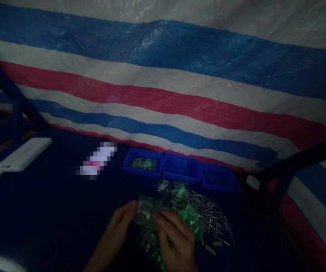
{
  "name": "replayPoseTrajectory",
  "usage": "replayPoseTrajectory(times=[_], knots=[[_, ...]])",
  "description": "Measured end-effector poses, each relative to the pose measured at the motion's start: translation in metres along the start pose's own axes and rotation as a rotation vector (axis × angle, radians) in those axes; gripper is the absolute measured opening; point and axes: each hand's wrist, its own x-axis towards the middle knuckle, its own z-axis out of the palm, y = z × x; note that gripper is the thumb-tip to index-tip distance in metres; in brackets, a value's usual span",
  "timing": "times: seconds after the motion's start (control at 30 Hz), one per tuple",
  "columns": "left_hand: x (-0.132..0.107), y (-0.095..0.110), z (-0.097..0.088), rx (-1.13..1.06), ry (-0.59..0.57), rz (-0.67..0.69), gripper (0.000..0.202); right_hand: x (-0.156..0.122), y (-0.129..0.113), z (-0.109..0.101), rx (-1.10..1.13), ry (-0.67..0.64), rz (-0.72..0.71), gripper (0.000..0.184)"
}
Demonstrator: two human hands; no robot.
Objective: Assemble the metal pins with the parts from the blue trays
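Observation:
Between my two hands is a small clear plastic bag (146,211) with pale little pieces inside. My left hand (117,224) pinches its left edge, thumb and fingers closed. On the bag's right side my right hand (175,238) is closed, fingertips on the plastic. Just beyond lie more small filled bags (179,190). A bright green bundle (192,219) sits right of my right hand, among short grey cylinders (210,249) and thin metal rods (216,223). Further green-tinted bags (148,240) lie below my hands, partly covered by them.
Three blue trays stand in a row: the left tray (125,166) holds small bags, beside a middle tray (181,175) and a right tray (219,183). A white power bank (23,155) with a cable lies far left. Striped sheeting (163,98) hangs behind, with dark frame bars (307,155) at the sides.

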Motion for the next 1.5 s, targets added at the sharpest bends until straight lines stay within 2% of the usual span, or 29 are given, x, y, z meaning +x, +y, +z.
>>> replayPoseTrajectory(times=[0.1, 0.2, 0.3, 0.37, 0.47, 0.53, 0.57, 0.6, 0.67, 0.73, 0.8, 0.83, 0.87, 0.9, 1.0, 1.07, 1.1, 1.13, 1.2, 1.27, 1.33, 1.4, 1.47, 1.5], knots=[[0.001, 0.005, -0.001, 0.009, -0.073, 0.109, 0.026, -0.003, -0.002, 0.003, 0.011, -0.054, 0.090, 0.040], [0.001, 0.009, -0.001, 0.141, 0.041, 0.421, 0.014, -0.004, -0.003, 0.002, 0.037, -0.141, 0.268, 0.026], [-0.002, 0.007, 0.000, 0.269, 0.106, 0.746, 0.025, -0.008, 0.000, 0.001, 0.147, -0.118, 0.402, 0.021], [-0.005, 0.006, 0.002, 0.336, 0.095, 0.829, 0.034, -0.009, 0.003, 0.001, 0.199, -0.035, 0.527, 0.024], [-0.009, 0.002, 0.007, 0.432, 0.063, 0.782, 0.034, 0.002, 0.004, -0.003, 0.187, -0.023, 0.693, 0.024], [-0.010, -0.001, 0.009, 0.482, 0.027, 0.692, 0.031, 0.019, 0.002, -0.013, 0.153, -0.097, 0.649, 0.026], [-0.011, -0.004, 0.010, 0.504, 0.011, 0.644, 0.031, 0.029, 0.001, -0.019, 0.102, -0.089, 0.575, 0.025], [-0.011, -0.006, 0.011, 0.527, 0.002, 0.596, 0.030, 0.039, -0.001, -0.027, 0.020, -0.026, 0.470, 0.022], [-0.011, -0.013, 0.011, 0.576, -0.002, 0.510, 0.026, 0.056, -0.004, -0.042, -0.162, 0.162, 0.252, 0.018], [-0.012, -0.019, 0.009, 0.625, 0.000, 0.446, 0.023, 0.072, -0.005, -0.052, -0.304, 0.318, 0.103, 0.020], [-0.014, -0.022, 0.008, 0.671, 0.001, 0.390, 0.025, 0.085, -0.003, -0.052, -0.378, 0.374, 0.010, 0.025], [-0.015, -0.023, 0.007, 0.692, -0.007, 0.364, 0.028, 0.090, -0.002, -0.049, -0.399, 0.351, -0.014, 0.026], [-0.016, -0.022, 0.007, 0.710, -0.024, 0.338, 0.031, 0.095, 0.000, -0.043, -0.419, 0.287, -0.021, 0.028], [-0.017, -0.020, 0.008, 0.723, -0.053, 0.312, 0.033, 0.097, 0.001, -0.036, -0.447, 0.167, -0.014, 0.030], [-0.020, -0.012, 0.016, 0.722, -0.173, 0.242, 0.031, 0.091, 0.004, -0.017, -0.528, -0.370, 0.060, 0.046], [-0.021, -0.009, 0.022, 0.677, -0.225, 0.201, 0.027, 0.077, 0.004, -0.013, -0.508, -0.736, 0.099, 0.057], [-0.020, -0.009, 0.024, 0.634, -0.238, 0.185, 0.025, 0.070, 0.003, -0.014, -0.481, -0.851, 0.119, 0.058], [-0.019, -0.009, 0.027, 0.571, -0.241, 0.173, 0.022, 0.062, 0.003, -0.017, -0.450, -0.907, 0.143, 0.058], [-0.016, -0.012, 0.029, 0.400, -0.197, 0.163, 0.020, 0.049, 0.001, -0.025, -0.375, -0.870, 0.232, 0.054], [-0.014, -0.014, 0.028, 0.242, -0.095, 0.190, 0.021, 0.039, -0.002, -0.031, -0.257, -0.725, 0.383, 0.049], [-0.012, -0.011, 0.026, 0.171, -0.023, 0.297, 0.017, 0.029, -0.006, -0.033, -0.072, -0.570, 0.569, 0.045], [-0.013, -0.004, 0.025, 0.170, -0.050, 0.487, 0.012, 0.019, -0.008, -0.032, 0.147, -0.407, 0.735, 0.042], [-0.016, 0.004, 0.026, 0.177, -0.130, 0.661, 0.018, 0.007, -0.009, -0.027, 0.330, -0.236, 0.837, 0.038], [-0.018, 0.008, 0.027, 0.183, -0.163, 0.701, 0.022, 0.002, -0.008, -0.025, 0.394, -0.158, 0.867, 0.035]])
